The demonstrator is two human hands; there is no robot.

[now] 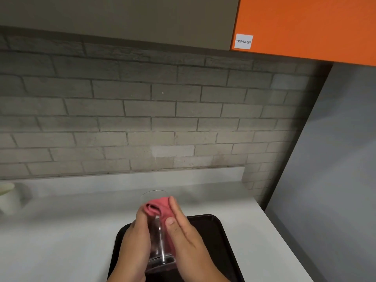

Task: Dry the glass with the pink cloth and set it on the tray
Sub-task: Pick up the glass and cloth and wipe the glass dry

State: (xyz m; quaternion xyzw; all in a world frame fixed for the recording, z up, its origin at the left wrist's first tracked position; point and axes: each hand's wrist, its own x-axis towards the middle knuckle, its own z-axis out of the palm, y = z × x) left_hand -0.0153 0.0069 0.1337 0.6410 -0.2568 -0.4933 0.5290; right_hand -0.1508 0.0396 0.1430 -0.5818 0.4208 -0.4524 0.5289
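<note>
My left hand (pixel 135 241) and right hand (pixel 183 233) each wrap a closed grip on the clear glass (pixel 157 239), pink cloth (pixel 160 207) stuffed inside, above the black tray (pixel 213 237).

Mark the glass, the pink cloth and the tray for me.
glass (pixel 157 241): head view, clear side wall between the hands.
pink cloth (pixel 157 206): head view, bunched fold near the rim.
tray (pixel 211 224): head view, bare right part.

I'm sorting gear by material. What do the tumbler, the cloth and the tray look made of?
Glass: clear glass, seemingly; the hands show through it. Pink cloth: soft fabric, folding into the glass's mouth. Tray: dark, smooth, slightly glossy, probably plastic, though I can't be certain.
</note>
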